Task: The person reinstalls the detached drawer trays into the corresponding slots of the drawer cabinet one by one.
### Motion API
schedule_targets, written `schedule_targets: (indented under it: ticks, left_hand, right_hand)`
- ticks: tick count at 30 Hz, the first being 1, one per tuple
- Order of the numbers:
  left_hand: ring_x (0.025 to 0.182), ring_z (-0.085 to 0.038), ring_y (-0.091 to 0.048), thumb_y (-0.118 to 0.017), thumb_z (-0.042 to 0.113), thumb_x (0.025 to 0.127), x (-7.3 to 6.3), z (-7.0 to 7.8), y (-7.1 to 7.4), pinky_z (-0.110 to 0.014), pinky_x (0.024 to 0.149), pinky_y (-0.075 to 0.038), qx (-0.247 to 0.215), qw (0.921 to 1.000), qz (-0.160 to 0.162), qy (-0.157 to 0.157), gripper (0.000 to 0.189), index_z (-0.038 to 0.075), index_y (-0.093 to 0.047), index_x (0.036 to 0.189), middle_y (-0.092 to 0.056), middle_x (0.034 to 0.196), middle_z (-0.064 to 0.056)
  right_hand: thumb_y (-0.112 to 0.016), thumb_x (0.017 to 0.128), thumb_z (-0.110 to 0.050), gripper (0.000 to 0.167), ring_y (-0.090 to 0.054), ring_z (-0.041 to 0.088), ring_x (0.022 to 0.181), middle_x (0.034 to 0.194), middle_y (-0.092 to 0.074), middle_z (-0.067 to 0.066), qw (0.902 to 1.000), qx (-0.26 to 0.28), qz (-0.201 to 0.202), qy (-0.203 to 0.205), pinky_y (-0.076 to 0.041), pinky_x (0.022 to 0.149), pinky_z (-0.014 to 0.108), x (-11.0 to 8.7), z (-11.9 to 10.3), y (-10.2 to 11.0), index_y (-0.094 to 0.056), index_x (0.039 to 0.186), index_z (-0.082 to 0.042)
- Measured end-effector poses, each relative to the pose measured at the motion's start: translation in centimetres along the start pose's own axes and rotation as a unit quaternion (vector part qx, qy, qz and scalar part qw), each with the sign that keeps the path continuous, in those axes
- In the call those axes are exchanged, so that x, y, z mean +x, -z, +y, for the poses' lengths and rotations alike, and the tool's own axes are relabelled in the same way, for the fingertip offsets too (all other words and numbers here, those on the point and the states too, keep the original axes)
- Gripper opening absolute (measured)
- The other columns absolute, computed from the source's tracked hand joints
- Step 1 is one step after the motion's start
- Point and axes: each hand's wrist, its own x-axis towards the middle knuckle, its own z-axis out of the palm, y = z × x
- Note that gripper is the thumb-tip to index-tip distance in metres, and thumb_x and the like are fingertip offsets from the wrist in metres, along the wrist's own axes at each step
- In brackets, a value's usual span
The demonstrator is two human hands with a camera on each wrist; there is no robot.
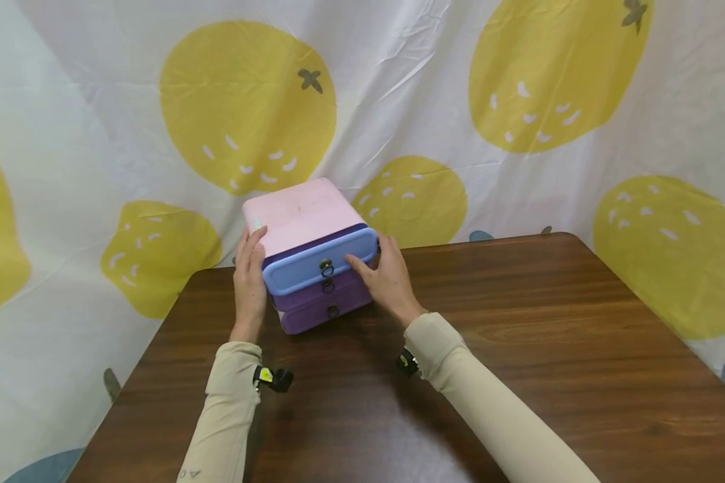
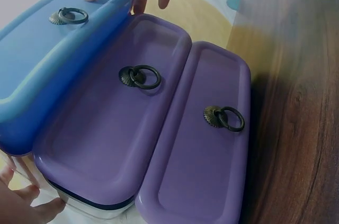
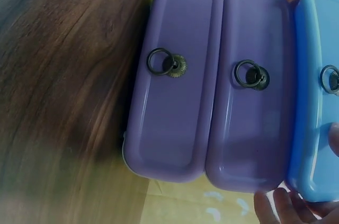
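Note:
A small three-drawer cabinet with a pink top (image 1: pixel 302 211) stands near the back of the table. Its top drawer has a light blue front (image 1: pixel 296 272) and juts out ahead of the two purple drawers, the middle one (image 2: pixel 114 113) and the bottom one (image 2: pixel 204 150). Each front carries a dark metal ring pull (image 3: pixel 257 75). My left hand (image 1: pixel 250 285) lies against the cabinet's left side, fingertips near the top edge. On the right, my right hand (image 1: pixel 393 278) grips the blue drawer's end, thumb on the front, other fingers round the side and partly hidden.
The brown wooden table (image 1: pixel 519 349) extends in front and to the right of the cabinet. A white curtain (image 1: pixel 399 80) with yellow fruit prints hangs behind the table. Small cameras are strapped to both wrists.

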Motion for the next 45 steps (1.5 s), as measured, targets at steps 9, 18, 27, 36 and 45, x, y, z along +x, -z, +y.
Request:
schedule_targets:
  ticks: [9, 18, 27, 36, 45]
  left_hand:
    - [0.162, -0.021, -0.021, -0.034, 0.042, 0.113, -0.1, 0.1, 0.1, -0.046, 0.132, -0.016, 0.007, 1.0000, 0.002, 0.002, 0.048, 0.023, -0.057, 0.151, -0.024, 0.174, 0.001]
    - [0.161, -0.020, -0.022, -0.039, 0.044, 0.111, -0.3, -0.1, 0.1, -0.045, 0.131, -0.016, -0.006, 1.0000, 0.004, -0.007, 0.049, 0.021, -0.058, 0.149, -0.026, 0.173, 0.000]
    - [0.160, -0.023, -0.024, -0.051, 0.041, 0.108, -0.5, 0.0, 0.1, -0.049, 0.129, -0.022, -0.015, 0.9998, 0.001, -0.014, 0.046, 0.024, -0.058, 0.150, -0.025, 0.174, -0.002]
    - [0.160, -0.022, -0.024, -0.055, 0.037, 0.107, -0.3, -0.3, -0.4, -0.047, 0.128, -0.025, -0.026, 0.9996, -0.004, -0.015, 0.045, 0.024, -0.059, 0.149, -0.024, 0.174, 0.000]
    - [0.160, -0.021, -0.024, -0.055, 0.031, 0.108, -0.4, -0.6, -0.5, -0.046, 0.130, -0.023, -0.017, 0.9996, 0.006, -0.023, 0.047, 0.024, -0.053, 0.154, -0.027, 0.173, -0.001]
  right_hand:
    - [-0.079, 0.094, -0.029, 0.061, -0.057, 0.039, 0.120, 0.128, -0.055, 0.020, 0.9998, 0.005, 0.016, -0.010, -0.047, 0.107, 0.048, 0.5, 0.2, -0.6, -0.054, 0.139, 0.003]
    - [-0.078, 0.095, -0.023, 0.047, -0.061, 0.032, 0.112, 0.126, -0.055, 0.018, 0.9994, 0.014, 0.029, -0.015, -0.054, 0.097, 0.045, 0.8, 0.7, -1.0, -0.054, 0.129, -0.001]
    - [-0.078, 0.095, -0.023, 0.042, -0.063, 0.031, 0.106, 0.117, -0.059, 0.015, 0.9985, 0.010, 0.050, -0.019, -0.053, 0.092, 0.042, 1.0, 0.7, -1.5, -0.055, 0.123, -0.003]
    - [-0.079, 0.094, -0.028, 0.042, -0.064, 0.029, 0.106, 0.116, -0.064, 0.012, 0.9983, 0.005, 0.052, -0.024, -0.053, 0.093, 0.042, 1.2, 1.2, -1.1, -0.057, 0.124, -0.008]
    - [-0.076, 0.095, -0.035, 0.050, -0.062, 0.032, 0.119, 0.126, -0.063, 0.015, 0.9996, -0.006, 0.018, -0.022, -0.050, 0.107, 0.047, 0.0, 2.2, 0.3, -0.058, 0.129, -0.003]
